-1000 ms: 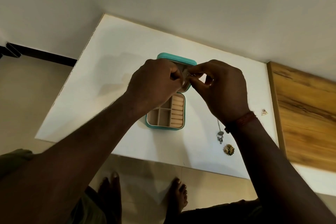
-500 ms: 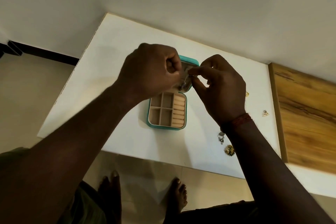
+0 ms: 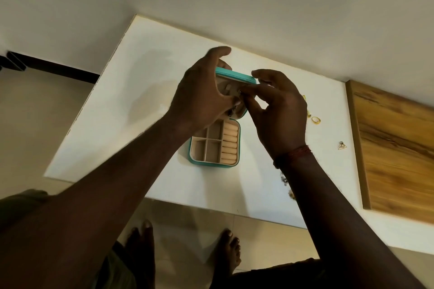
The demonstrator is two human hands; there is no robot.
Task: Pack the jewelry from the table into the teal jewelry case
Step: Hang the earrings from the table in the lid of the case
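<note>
Head view gives us the teal jewelry case [image 3: 212,164] lying open near the middle of the white counter [image 3: 141,105], with its base flat and its lid [image 3: 234,76] standing upright at the far side. The base holds tan square compartments on the left and a column of ring rolls [image 3: 230,143] on the right, all of them bare as far as we can see.

Our left grip [image 3: 202,96] holds the lid, fingers curled over its top rim and thumb on the lined inner face. Our right grip [image 3: 279,110] has thumb and forefinger drawn together, pinching a small dark piece of jewelry [image 3: 240,93] against that lining. We cannot tell what kind it is.

On the counter to the right of the case we see a gold ring [image 3: 315,120] with smaller gold bits just beside it. A triangular earring [image 3: 342,145] lies further right, near a wooden panel [image 3: 394,152]. 2 more pieces [image 3: 284,180] sit by the right forearm, partly hidden by it. A red thread band [image 3: 298,153] circles the right wrist, and 2 bare feet [image 3: 230,248] stand on the tiled floor below the counter edge
</note>
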